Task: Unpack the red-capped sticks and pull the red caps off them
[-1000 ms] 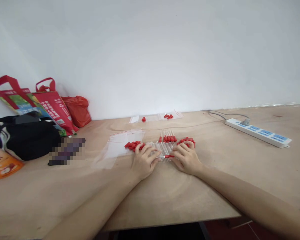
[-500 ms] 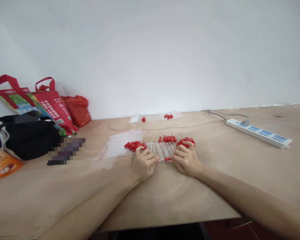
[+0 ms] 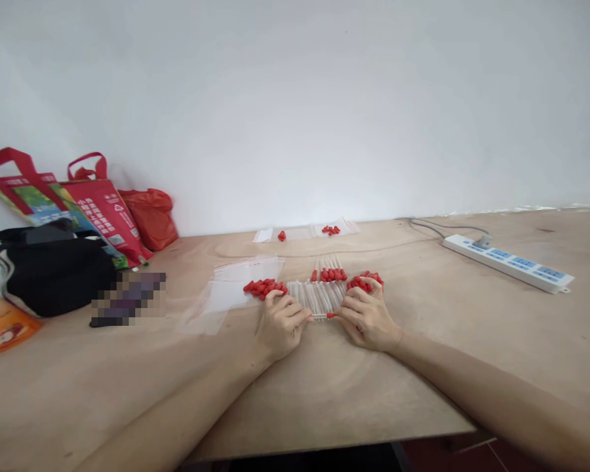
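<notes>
Both hands rest on the wooden table (image 3: 324, 387) around a pile of clear plastic tubes (image 3: 316, 295) with red caps. My left hand (image 3: 281, 324) pinches the clear end of one tube (image 3: 319, 316). My right hand (image 3: 367, 318) pinches the red cap at that tube's other end. Red caps lie heaped to the left (image 3: 263, 286), at the back of the pile (image 3: 332, 273) and by my right knuckles (image 3: 366, 280). Clear zip bags (image 3: 236, 288) lie left of the pile.
Red shopping bags (image 3: 98, 206), a black bag (image 3: 49, 269) and an orange packet (image 3: 0, 321) crowd the left end against the wall. A white power strip (image 3: 509, 262) with its cable lies at the right. More small bags with red caps (image 3: 324, 230) lie near the wall.
The red cap between my hands has slid further onto the tube, so less red shows. Both hands have drawn slightly closer together.
</notes>
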Demonstrator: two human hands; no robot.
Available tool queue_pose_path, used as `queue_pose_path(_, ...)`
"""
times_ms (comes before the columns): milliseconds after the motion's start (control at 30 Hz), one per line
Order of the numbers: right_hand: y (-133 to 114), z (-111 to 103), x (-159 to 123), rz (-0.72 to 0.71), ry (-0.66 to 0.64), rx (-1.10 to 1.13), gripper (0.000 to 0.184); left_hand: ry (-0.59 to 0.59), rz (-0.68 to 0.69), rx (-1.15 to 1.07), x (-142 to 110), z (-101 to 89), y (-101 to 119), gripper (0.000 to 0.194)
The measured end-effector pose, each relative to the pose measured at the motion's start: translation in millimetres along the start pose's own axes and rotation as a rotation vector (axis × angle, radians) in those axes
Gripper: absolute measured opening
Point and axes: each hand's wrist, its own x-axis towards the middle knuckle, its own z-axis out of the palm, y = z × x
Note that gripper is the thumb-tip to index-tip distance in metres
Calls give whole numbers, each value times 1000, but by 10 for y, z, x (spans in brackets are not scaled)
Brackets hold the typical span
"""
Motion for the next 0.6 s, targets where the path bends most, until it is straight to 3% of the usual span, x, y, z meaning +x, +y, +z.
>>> queue_pose_path(167, 152, -21, -66, 141, 103, -27, 14, 62, -98, -7, -71, -34, -164, 22)
queue_pose_path(333, 336, 28, -74, 324, 227, 164, 20, -2, -209, -80, -70, -5, -261, 25)
queue_pose_path(600, 561, 58, -32, 515, 354, 215, 26, 39, -109, -103, 177, 176, -207, 28)
